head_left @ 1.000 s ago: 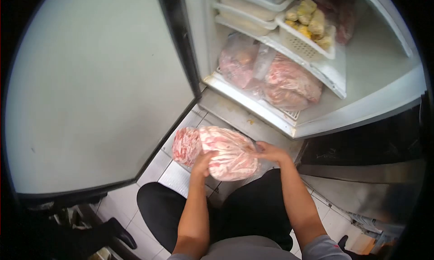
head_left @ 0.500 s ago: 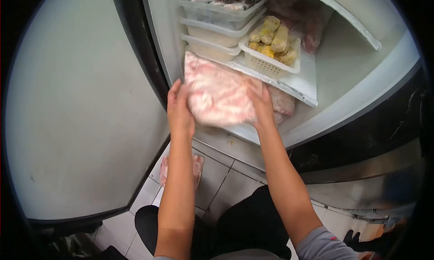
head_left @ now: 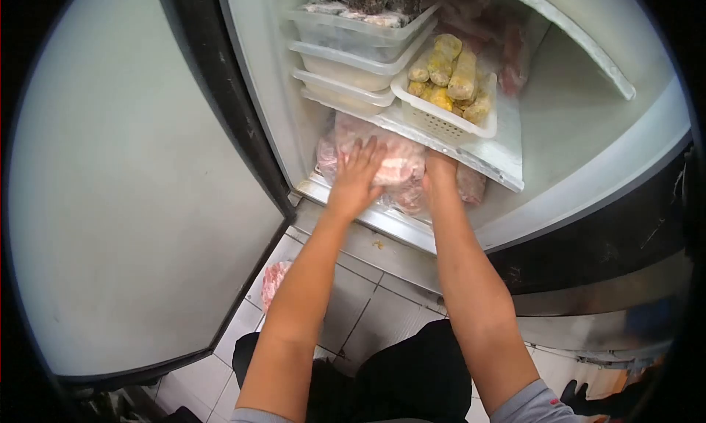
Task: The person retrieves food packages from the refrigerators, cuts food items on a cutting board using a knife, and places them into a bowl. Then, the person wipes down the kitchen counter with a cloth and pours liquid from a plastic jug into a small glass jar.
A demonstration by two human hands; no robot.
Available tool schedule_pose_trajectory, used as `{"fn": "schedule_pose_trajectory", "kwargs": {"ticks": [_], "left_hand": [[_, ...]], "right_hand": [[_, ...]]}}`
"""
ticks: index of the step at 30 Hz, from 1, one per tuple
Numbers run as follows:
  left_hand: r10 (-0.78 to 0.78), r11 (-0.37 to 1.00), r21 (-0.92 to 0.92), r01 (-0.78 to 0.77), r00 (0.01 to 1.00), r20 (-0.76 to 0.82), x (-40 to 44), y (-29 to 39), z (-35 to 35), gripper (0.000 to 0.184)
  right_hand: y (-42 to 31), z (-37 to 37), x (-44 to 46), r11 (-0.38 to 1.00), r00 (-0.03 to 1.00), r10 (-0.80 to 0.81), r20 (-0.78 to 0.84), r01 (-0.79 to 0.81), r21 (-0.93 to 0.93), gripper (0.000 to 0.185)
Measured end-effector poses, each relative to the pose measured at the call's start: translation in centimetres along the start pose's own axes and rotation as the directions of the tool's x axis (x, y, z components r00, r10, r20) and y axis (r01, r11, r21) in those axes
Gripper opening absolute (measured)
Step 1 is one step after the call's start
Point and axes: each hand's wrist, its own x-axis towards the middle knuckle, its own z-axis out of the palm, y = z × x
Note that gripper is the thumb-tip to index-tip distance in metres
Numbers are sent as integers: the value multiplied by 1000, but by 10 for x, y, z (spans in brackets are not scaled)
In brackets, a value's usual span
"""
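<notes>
White shelf [head_left: 507, 149] over half-hidden meat [head_left: 403, 167]

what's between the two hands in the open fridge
A bag of pink meat lies between the left hand and the right hand, as the head view shows.

Left hand [head_left: 356, 176]: back uppermost, fingers [head_left: 365, 153] extended and slightly spread. Right hand [head_left: 440, 173]: partly hidden, finger pose unclear. Forearms [head_left: 303, 294], two: bare, reaching forward, converging towards the wrists [head_left: 340, 210].
</notes>
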Motion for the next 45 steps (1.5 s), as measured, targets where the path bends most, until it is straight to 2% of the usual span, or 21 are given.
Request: {"fn": "schedule_pose_trajectory", "kwargs": {"ticks": [1, 2, 3, 7, 9, 12, 14, 16, 18, 19, 20, 22, 23, 25, 28, 29, 33, 36, 37, 40, 45], "left_hand": [[-4, 997, 73, 3, 1000, 12, 10, -12, -1, 88], [-8, 989, 148, 4, 1000, 20, 24, -23, -3, 85], [-35, 982, 184, 32, 999, 12, 39, -28, -11, 73], [55, 986, 150, -68, 995, 88, 72, -72, -6, 58], [58, 986, 149, -72, 994, 92, 79, -84, 0, 58], [-63, 989, 140, 40, 985, 159, 86, -75, -6, 58], [-173, 981, 128, 147, 961, 218, 90, -62, -12, 57], [-11, 964, 266, 16, 1000, -19, 67, -55, -6, 59], [4, 954, 296, 41, 989, -151, 53, -44, -2, 59], [-56, 953, 285, 102, 985, -165, 51, -43, -2, 59], [-106, 951, 268, 152, 978, -179, 54, -40, -3, 59], [-126, 941, 295, 167, 980, -152, 67, -39, -7, 47], [-119, 945, 281, 166, 977, -176, 69, -48, 2, 43], [-130, 981, 111, 157, 966, -223, 62, -34, -20, 36], [-144, 984, -149, 102, 941, -306, 28, -8, -60, 37], [-216, 957, -260, 130, 917, -336, 14, 6, -74, 37], [-554, 683, -641, 350, 820, -143, -53, 26, -103, 35], [-677, 185, -947, 264, 732, 72, -95, 54, -126, 41], [-706, 25, -974, 225, 693, 142, -100, 75, -138, 45], [-586, -129, -982, 135, 789, 185, -107, 104, -151, 52], [-353, -219, -972, 91, 921, 166, -43, 158, -172, 59]], "right_hand": [[1, -11, 10, 1000, 1000, 2, -6, -2, -8, 47], [-8, -21, 19, 632, 932, -103, 347, 330, -701, 56], [-18, -28, 21, -163, 782, 115, 612, 623, -765, 65], [-38, -61, -4, 32, 802, -25, 596, 597, -802, 72], [-36, -66, 8, 426, 732, 374, 569, 410, -807, 88], [-37, -68, 18, 532, 651, 484, 585, 312, -787, 86], [-25, -74, 24, 497, 645, 450, 618, 393, -773, 90], [-29, -74, 19, 454, 630, 426, 649, 472, -756, 93], [-34, -68, 6, 133, 745, 169, 645, 632, -764, 94], [-34, -67, 23, 529, 576, 565, 591, 297, -795, 106], [-45, -66, 18, 521, 596, 550, 584, 302, -799, 106], [-69, -52, -4, 131, 780, 384, 494, 484, -865, 109], [-62, -57, -7, 116, 802, 353, 482, 474, -873, 109], [-29, -71, 1, 35, 829, 58, 556, 555, -831, 109], [-72, -60, -15, 105, 815, 273, 512, 504, -857, 103], [-54, -67, -16, 24, 864, 154, 480, 482, -876, 94], [-62, -68, -19, 315, 830, 383, 405, 295, -902, 82], [-45, -78, -19, 96, 850, 186, 493, 484, -870, 75], [-63, -72, -23, 77, 843, 285, 456, 454, -888, 73], [-50, -79, -14, 191, 790, 366, 491, 453, -871, 79], [-36, -93, -14, 126, 838, 287, 464, 447, -885, 70]]}}
